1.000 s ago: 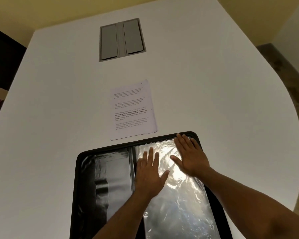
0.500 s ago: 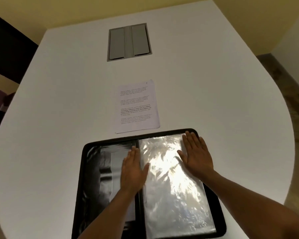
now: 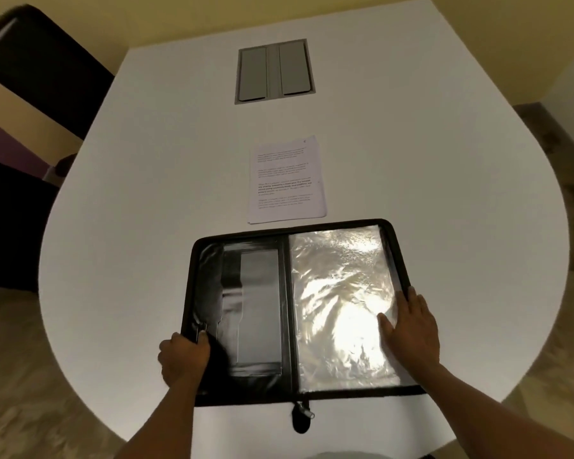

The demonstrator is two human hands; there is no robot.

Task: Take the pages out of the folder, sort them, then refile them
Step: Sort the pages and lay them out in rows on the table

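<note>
Left hand now grips folder edge (outer); right hand slid nearer.

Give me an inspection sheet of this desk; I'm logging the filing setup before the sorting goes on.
Surface: white table with a rounded edge, a grey hatch set into its far part.
Job's things: black zip folder lying open, shiny plastic sleeve on its right half; printed pages stacked on the table just beyond the folder.
Clutter: nothing seen.
Hands: left hand grips the folder's left edge; right hand lies flat on the sleeve's right side.
Cables: nothing seen.
Surroundings: dark chair at the far left, yellow wall, patterned floor.
</note>
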